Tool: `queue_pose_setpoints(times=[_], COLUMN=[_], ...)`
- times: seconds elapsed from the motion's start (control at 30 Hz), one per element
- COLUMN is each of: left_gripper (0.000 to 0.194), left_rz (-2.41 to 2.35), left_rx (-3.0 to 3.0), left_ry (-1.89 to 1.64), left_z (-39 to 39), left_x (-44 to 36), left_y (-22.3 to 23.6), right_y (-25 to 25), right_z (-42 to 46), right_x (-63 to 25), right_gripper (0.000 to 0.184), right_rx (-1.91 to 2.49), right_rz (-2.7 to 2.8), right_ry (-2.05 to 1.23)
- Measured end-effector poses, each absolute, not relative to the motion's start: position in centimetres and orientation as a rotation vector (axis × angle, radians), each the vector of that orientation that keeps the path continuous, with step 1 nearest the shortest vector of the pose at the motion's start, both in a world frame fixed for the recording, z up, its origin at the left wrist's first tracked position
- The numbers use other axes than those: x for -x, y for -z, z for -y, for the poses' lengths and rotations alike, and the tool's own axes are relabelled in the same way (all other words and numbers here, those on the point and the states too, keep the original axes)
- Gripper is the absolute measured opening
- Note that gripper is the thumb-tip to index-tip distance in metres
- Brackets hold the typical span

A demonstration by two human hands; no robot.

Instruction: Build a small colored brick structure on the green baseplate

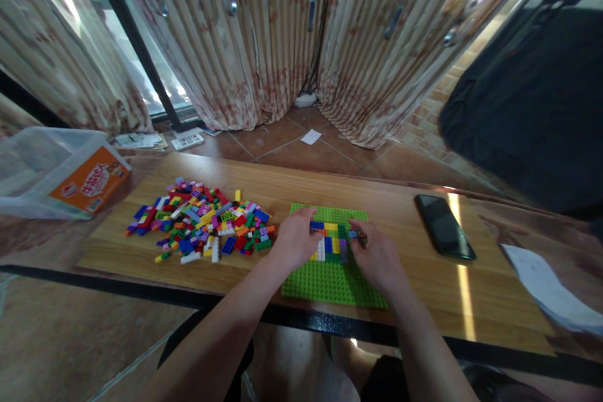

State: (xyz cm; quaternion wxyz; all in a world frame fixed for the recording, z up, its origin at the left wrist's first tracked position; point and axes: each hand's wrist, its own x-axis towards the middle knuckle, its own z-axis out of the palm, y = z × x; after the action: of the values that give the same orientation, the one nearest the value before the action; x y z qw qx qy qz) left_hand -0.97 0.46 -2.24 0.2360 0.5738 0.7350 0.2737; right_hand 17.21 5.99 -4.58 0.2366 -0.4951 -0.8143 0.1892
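The baseplate [325,286] lies at lower centre of the frame, a patch of coloured bricks [335,245] on its middle. The left hand [296,239] is at the patch's left edge, thumb and forefinger slightly parted; whether they grip a brick, I cannot tell. The right hand [375,254] curls at the right edge, its grip unclear too. The brick pile [202,220] spreads left of centre; the phone [445,226] lies at right.
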Motion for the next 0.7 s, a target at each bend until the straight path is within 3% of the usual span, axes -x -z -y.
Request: queue_pose_setpoints(times=[0.17,0.7], left_gripper=[0.039,0.036], left_rz=[-2.027,-2.056], left_rx=[-1.542,-1.387], left_ry=[-0.771,-0.837], left_z=[-0.6,-1.7], left_x=[0.9,1.8], left_y=[1.9,2.5], right_y=[4.5,3.7], right_z=[-6.3,-4.8], right_x=[-17.0,-13.4], right_gripper=[0.039,0.025], right_rx=[1.310,1.140], right_rz=[2.114,2.021], right_ry=[-0.576,-0.744])
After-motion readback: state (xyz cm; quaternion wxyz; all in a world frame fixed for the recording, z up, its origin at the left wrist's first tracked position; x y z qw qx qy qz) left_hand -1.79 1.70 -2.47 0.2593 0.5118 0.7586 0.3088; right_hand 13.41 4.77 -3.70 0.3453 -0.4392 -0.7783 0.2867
